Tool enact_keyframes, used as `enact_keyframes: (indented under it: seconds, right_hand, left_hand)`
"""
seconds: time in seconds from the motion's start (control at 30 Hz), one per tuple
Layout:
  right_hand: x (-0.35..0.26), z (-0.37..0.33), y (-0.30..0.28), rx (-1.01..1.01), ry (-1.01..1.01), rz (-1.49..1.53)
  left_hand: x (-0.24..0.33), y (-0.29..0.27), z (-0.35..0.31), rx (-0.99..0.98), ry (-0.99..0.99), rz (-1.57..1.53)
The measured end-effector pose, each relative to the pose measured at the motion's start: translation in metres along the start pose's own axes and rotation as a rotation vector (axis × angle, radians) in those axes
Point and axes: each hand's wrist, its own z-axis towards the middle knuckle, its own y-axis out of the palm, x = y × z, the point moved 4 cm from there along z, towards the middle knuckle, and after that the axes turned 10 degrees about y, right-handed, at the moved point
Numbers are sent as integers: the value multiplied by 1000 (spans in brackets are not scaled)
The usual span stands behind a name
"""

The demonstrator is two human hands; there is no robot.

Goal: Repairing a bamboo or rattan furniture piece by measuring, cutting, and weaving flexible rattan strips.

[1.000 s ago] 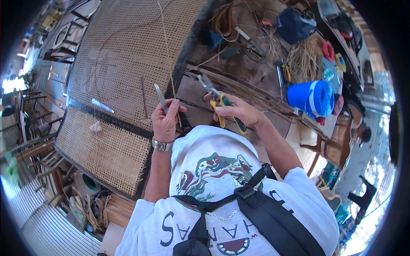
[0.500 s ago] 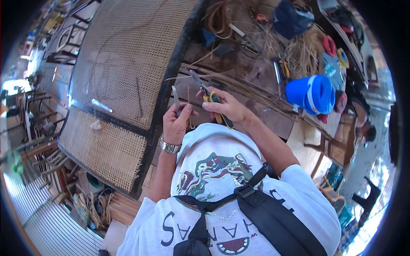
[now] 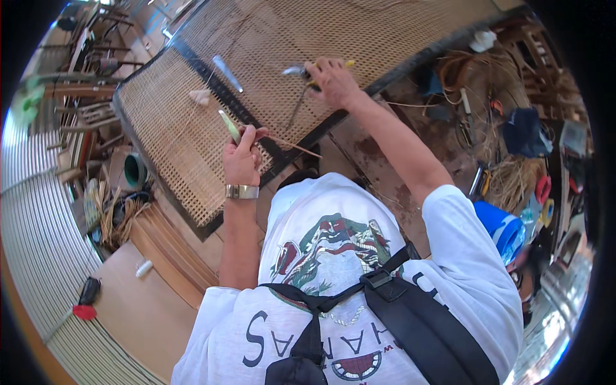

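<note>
My left hand [image 3: 242, 157] is closed over the woven cane panel's lower section, near its dark crossbar. Its fingers grip a pale green, narrow, tapered piece [image 3: 229, 126] that points up and left; its exact kind is unclear. From the same fingers a thin cane strip [image 3: 295, 147] sticks out to the right. Farther off, my right hand [image 3: 335, 83] is low over the woven cane panel [image 3: 385, 38], its fingers around pliers [image 3: 294, 71] with yellow-and-black handles. The jaws point left; most of the grip is hidden under the hand. A thin dark stick [image 3: 297, 109] lies below them.
A shiny flat strip [image 3: 228, 74] and a small whitish lump [image 3: 200, 97] rest on the panel. On the right are cane fibre bundles [image 3: 515, 179], a dark blue cloth [image 3: 527, 131] and a blue bucket [image 3: 497, 224]. Wooden boards [image 3: 170, 247] lie at lower left.
My right hand has carried the pliers forward from near my chest to the panel. My left hand has moved left over the panel with the pale piece. The view has turned leftward.
</note>
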Motion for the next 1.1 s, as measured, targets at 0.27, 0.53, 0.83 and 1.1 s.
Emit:
enact_keyframes:
  seconds: [0.27, 0.53, 0.83, 1.1]
  right_hand:
    - [-80, -8, -10, -270, 342, 923]
    - [38, -245, -65, -430, 941, 1211]
    - [62, -443, -135, -197, 1265, 902]
    - [28, -473, -184, 9, 1379, 1223]
  left_hand:
    - [-7, -1, 38, 0, -85, -58]
    - [7, -8, 142, -87, 104, 134]
    - [31, 134, 240, -386, 293, 172]
    - [-16, 246, 304, -636, 320, 450]
